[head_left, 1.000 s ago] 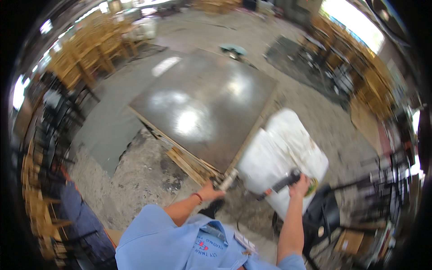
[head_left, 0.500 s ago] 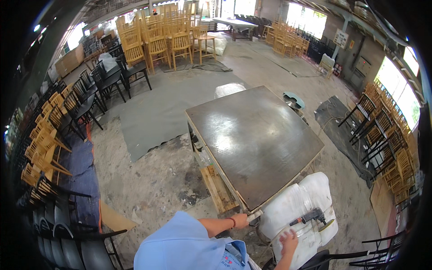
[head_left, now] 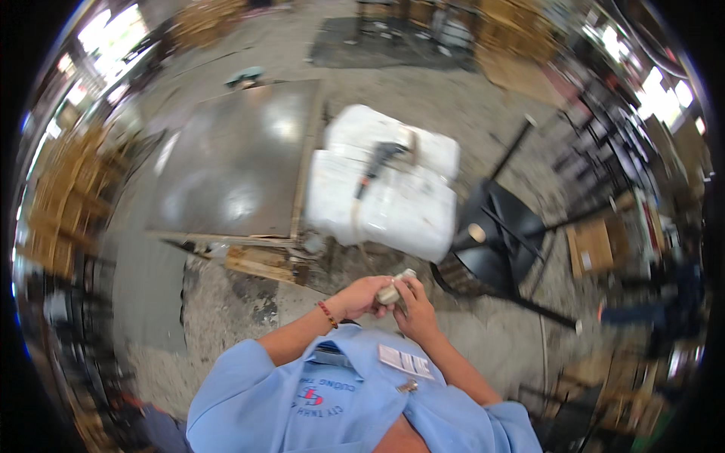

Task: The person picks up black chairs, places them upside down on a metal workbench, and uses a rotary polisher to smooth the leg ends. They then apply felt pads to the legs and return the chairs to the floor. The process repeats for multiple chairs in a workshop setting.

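Beige object (head_left: 392, 291), one, in one left hand (head_left: 362, 297), one right hand (head_left: 418, 312)

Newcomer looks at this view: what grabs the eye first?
Probably the large glossy dark tabletop, left of centre, and the white wrapped bundle just right of it, with a dark power tool lying on top. Next, the black chair with its legs splayed outward, right of the bundle. Below, near the chest, the left hand and right hand hold a small pale object.
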Action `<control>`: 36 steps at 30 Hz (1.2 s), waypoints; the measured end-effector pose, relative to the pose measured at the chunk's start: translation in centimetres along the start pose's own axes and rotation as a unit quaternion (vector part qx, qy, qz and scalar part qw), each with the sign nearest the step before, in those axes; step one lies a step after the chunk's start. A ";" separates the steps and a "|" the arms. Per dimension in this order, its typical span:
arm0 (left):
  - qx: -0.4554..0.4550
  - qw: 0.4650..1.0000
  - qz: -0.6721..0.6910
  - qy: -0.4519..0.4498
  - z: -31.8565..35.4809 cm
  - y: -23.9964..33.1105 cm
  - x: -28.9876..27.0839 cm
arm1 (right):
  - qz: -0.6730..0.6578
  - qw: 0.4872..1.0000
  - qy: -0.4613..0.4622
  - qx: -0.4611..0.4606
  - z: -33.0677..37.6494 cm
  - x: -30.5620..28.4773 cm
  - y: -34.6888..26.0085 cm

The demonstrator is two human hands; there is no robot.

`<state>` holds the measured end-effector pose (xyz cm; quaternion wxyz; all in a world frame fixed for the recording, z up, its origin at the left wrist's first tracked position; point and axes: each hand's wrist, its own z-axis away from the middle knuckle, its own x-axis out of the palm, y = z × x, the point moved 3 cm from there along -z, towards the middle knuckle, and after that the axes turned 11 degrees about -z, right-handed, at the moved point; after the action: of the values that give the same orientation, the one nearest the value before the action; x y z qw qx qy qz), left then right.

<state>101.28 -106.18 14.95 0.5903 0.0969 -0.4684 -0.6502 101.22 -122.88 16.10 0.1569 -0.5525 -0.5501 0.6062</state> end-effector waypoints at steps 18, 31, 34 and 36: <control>0.409 0.800 -0.428 0.095 -18.9 10.2 7.2 | -0.122 0.937 0.297 0.136 -7.0 -18.2 -2.3; 0.361 0.827 -0.429 0.040 -21.4 10.3 7.3 | 0.015 0.945 0.248 0.213 -10.3 -19.4 -0.4; 0.357 0.831 -0.424 0.046 -21.1 10.6 7.0 | -0.057 0.946 0.225 0.227 -10.9 -19.2 -1.7; 0.341 0.837 -0.427 0.034 -20.9 10.3 7.2 | -0.020 0.941 0.247 0.231 -10.2 -19.3 -1.2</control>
<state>120.45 -121.30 14.12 0.1995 0.5047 -0.5517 -0.6334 115.88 -132.83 28.89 0.4236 -0.6223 -0.3495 0.5579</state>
